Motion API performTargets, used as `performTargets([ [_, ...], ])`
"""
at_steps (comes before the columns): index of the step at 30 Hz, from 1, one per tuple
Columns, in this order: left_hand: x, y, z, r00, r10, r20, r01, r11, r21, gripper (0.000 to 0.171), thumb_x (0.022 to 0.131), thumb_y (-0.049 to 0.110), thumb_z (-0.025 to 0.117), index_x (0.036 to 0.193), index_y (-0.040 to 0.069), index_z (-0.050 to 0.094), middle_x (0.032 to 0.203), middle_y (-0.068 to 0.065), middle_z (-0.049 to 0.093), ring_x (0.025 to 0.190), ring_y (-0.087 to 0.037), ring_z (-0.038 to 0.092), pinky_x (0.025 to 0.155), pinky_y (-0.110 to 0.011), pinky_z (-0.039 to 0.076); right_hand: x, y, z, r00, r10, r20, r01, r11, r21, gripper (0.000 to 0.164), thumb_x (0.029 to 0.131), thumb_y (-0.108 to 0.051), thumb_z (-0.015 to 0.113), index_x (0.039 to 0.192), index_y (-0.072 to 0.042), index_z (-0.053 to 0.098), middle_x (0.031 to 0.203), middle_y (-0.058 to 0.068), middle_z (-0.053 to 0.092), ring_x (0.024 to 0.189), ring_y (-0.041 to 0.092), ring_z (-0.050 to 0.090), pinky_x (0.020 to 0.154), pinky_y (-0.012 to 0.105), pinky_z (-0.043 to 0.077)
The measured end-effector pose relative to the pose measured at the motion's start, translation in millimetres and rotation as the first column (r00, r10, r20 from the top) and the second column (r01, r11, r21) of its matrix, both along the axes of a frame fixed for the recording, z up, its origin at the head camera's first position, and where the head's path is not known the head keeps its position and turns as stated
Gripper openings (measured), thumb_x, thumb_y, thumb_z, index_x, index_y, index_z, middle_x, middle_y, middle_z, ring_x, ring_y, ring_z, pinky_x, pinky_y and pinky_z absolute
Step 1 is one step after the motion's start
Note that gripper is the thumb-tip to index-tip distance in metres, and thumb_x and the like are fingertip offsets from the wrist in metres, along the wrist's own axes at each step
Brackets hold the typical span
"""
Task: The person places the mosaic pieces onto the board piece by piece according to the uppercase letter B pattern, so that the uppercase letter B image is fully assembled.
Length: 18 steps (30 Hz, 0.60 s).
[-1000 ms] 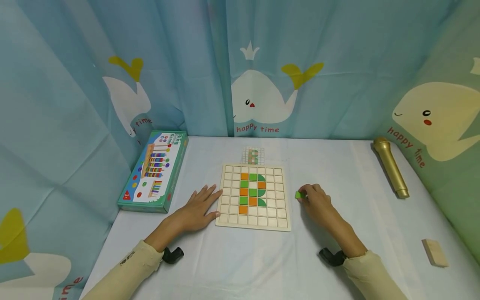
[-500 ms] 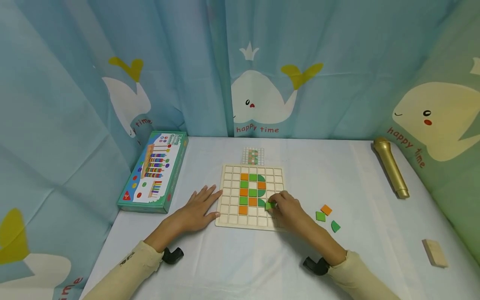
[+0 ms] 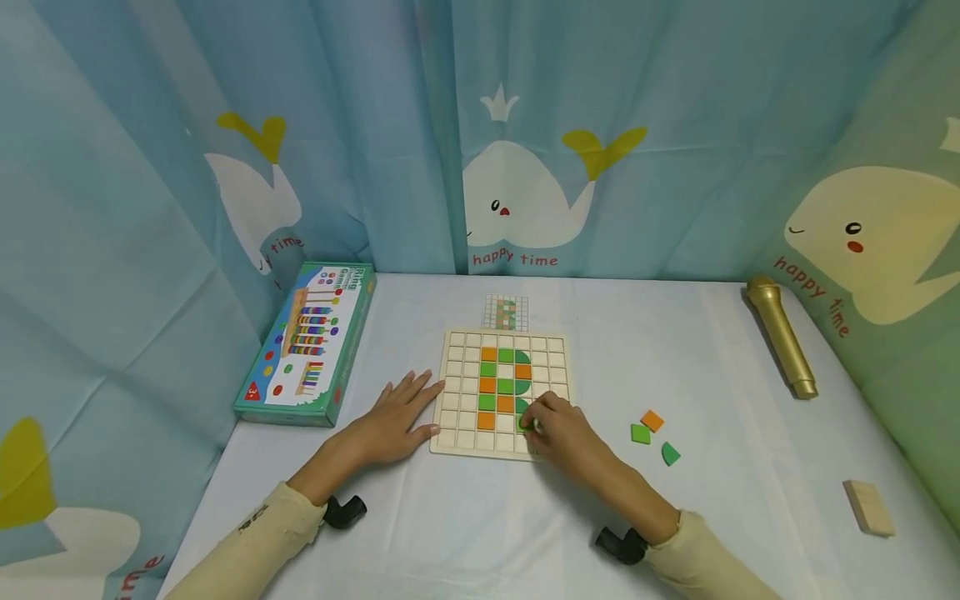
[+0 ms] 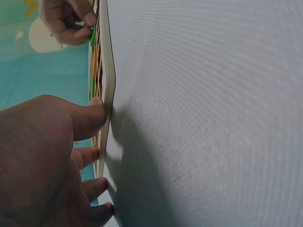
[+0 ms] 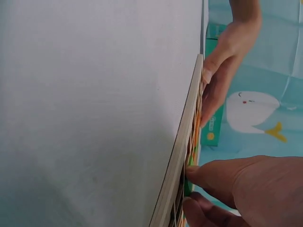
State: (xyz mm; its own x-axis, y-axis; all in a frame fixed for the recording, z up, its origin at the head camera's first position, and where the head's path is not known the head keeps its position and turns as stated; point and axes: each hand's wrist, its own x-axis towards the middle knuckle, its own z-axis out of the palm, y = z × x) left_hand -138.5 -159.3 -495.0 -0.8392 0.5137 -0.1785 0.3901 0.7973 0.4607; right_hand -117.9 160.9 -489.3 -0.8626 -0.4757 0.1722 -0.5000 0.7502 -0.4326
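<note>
A wooden grid board [image 3: 461, 437] lies on the table, with orange and green tiles [image 3: 506, 386] set in its cells like a letter R. My left hand [image 3: 395, 423] rests with spread fingers at the board's left edge; in the left wrist view, the thumb [image 4: 90, 120] touches the rim. Over the lower right part of the board, my right hand [image 3: 566, 435] pinches a green square tile [image 3: 521, 422] between thumb and finger. That green piece [image 5: 188, 187] shows partly in the right wrist view, at the board's surface. Fingers cover some nearby cells.
Right of the board lie loose tiles: an orange square [image 3: 652, 421], a green square [image 3: 641, 433] and a green quarter-round [image 3: 671, 453]. A pattern card [image 3: 506, 312] lies behind the board. Also around are a game box [image 3: 307, 342], a gold microphone [image 3: 782, 336] and a wooden block [image 3: 870, 507].
My right hand has carried the green square tile leftward from beside the board to a lower cell. The loose tiles, first hidden by that arm, now show. My left hand stays put.
</note>
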Motion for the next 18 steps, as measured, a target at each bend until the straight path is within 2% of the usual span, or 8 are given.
performTargets([
  [3, -0.1, 1, -0.4, 1.0, 0.001, -0.001, -0.001, 1.0, -0.003, 0.071, 0.11, 0.041, 0.053, 0.17, 0.017, 0.024, 0.177, -0.014, 0.016, 0.163, -0.042, 0.008, 0.128, -0.067, 0.01, 1.3, 0, 0.0, 0.999, 0.002, -0.032, -0.003, 1.0, -0.007, 0.018, 0.087, 0.0, 0.084, 0.098, -0.011, 0.073, 0.1, 0.003, 0.065, 0.087, 0.017, 0.061, 0.074, 0.034, 0.046],
  [8, 0.2, 1, -0.4, 1.0, 0.006, -0.007, -0.006, 1.0, 0.001, 0.07, 0.11, 0.04, 0.054, 0.169, 0.017, 0.026, 0.176, -0.014, 0.017, 0.163, -0.042, 0.009, 0.127, -0.068, 0.011, 2.0, 1, -0.9, 0.995, 0.047, -0.091, -0.05, 0.998, -0.033, 0.02, 0.085, 0.003, 0.084, 0.099, -0.007, 0.074, 0.1, 0.006, 0.064, 0.085, 0.016, 0.061, 0.074, 0.03, 0.054],
  [12, 0.4, 0, -0.3, 1.0, 0.006, -0.009, -0.006, 1.0, 0.004, 0.07, 0.11, 0.04, 0.054, 0.169, 0.016, 0.026, 0.176, -0.015, 0.017, 0.163, -0.042, 0.009, 0.127, -0.068, 0.011, 4.3, 8, 2.6, 0.999, 0.043, -0.008, -0.043, 0.998, -0.04, 0.018, 0.089, -0.002, 0.083, 0.104, -0.008, 0.076, 0.105, 0.005, 0.063, 0.085, 0.014, 0.059, 0.076, 0.03, 0.054],
  [15, 0.1, 0, -1.8, 1.0, 0.004, -0.01, -0.004, 1.0, -0.002, 0.07, 0.109, 0.04, 0.054, 0.169, 0.017, 0.026, 0.176, -0.015, 0.017, 0.163, -0.042, 0.009, 0.127, -0.068, 0.011, 6.8, 21, 7.8, 0.997, 0.013, 0.076, -0.011, 1.0, -0.03, 0.019, 0.093, -0.009, 0.081, 0.111, -0.01, 0.075, 0.109, 0.002, 0.063, 0.089, 0.013, 0.058, 0.08, 0.034, 0.053],
  [18, 0.0, -1, -2.3, 1.0, 0.003, -0.007, -0.003, 1.0, -0.006, 0.071, 0.109, 0.04, 0.054, 0.17, 0.017, 0.025, 0.176, -0.014, 0.017, 0.163, -0.042, 0.009, 0.127, -0.068, 0.012, 9.1, 42, 11.5, 0.995, -0.037, 0.094, 0.038, 0.999, -0.006, 0.023, 0.094, -0.01, 0.079, 0.116, -0.01, 0.073, 0.112, 0.004, 0.064, 0.095, 0.018, 0.06, 0.084, 0.041, 0.052],
])
